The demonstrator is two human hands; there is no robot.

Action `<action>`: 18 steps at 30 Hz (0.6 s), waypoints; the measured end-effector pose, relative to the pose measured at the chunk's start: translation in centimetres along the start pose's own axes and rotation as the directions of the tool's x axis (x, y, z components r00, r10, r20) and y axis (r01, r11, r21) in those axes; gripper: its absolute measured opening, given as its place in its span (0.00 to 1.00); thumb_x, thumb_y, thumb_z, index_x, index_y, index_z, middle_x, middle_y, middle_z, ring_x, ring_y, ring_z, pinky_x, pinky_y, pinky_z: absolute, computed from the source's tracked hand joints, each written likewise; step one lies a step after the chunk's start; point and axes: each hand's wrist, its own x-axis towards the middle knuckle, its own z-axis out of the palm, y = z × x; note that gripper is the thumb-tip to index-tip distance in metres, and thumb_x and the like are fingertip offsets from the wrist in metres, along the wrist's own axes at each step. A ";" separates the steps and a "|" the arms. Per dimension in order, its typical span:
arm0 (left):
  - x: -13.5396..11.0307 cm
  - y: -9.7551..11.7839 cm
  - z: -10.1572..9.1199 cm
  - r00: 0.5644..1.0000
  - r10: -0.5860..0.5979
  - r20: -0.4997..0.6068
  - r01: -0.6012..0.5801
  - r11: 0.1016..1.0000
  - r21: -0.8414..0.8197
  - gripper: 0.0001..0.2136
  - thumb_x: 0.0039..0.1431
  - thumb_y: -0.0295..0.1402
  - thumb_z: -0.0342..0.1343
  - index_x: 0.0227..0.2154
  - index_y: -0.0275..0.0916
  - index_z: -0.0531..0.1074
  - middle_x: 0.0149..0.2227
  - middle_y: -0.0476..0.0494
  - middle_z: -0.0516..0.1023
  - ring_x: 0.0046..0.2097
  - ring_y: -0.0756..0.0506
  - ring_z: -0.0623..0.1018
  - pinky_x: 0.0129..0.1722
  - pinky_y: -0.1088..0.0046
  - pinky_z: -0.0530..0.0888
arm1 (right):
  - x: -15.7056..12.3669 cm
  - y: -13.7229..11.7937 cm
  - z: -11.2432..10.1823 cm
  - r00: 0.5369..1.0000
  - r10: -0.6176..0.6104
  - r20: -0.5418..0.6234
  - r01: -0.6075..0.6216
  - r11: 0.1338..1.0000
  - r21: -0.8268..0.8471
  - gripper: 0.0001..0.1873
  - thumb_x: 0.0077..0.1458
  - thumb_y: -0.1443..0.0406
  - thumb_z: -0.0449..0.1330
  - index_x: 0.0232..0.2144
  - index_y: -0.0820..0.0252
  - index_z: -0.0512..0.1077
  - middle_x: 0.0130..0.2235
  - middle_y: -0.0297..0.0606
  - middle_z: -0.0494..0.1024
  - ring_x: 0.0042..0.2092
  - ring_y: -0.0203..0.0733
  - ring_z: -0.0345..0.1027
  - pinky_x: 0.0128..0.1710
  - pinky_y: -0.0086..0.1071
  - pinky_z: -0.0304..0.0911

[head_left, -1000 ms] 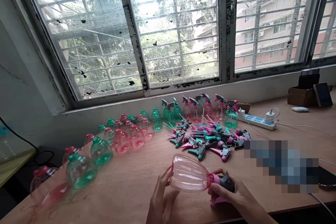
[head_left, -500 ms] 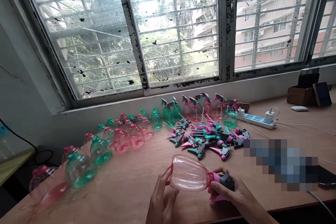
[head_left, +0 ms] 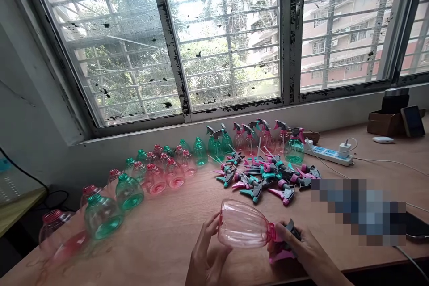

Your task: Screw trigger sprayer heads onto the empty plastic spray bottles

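Ribbed clear pink plastic bottle (head_left: pixel 244 225) lay sideways, left hand (head_left: pixel 205 252) grasping its base, right hand (head_left: pixel 306 248) clenched round neck-end sprayer (head_left: pixel 294 231).

Above the table (head_left: pixel 157 241), the bottle (head_left: pixel 244 225) lies sideways between my left hand (head_left: pixel 206 250) at its base and my right hand (head_left: pixel 298 243) at its neck, with the heap of loose spray heads (head_left: pixel 268 172) behind it. To my left, a group of standing bottles (head_left: pixel 174 175) stretches back toward the window (head_left: pixel 231 44); fitted bottles (head_left: pixel 250 144) stand behind the heap, and the power strip (head_left: pixel 330 155) lies right of them.
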 end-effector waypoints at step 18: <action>-0.4 -0.2 0.6 0.999 0.047 0.003 -0.043 0.941 -0.336 0.27 0.56 0.50 0.62 0.56 0.50 0.65 0.68 0.38 0.63 0.70 0.32 0.58 0.68 0.48 0.53 | -0.2 -0.8 -0.3 0.996 0.085 -0.029 -0.089 0.971 -0.222 0.34 0.53 0.37 0.58 0.17 0.61 0.75 0.20 0.41 0.80 0.25 0.46 0.76 0.28 0.32 0.70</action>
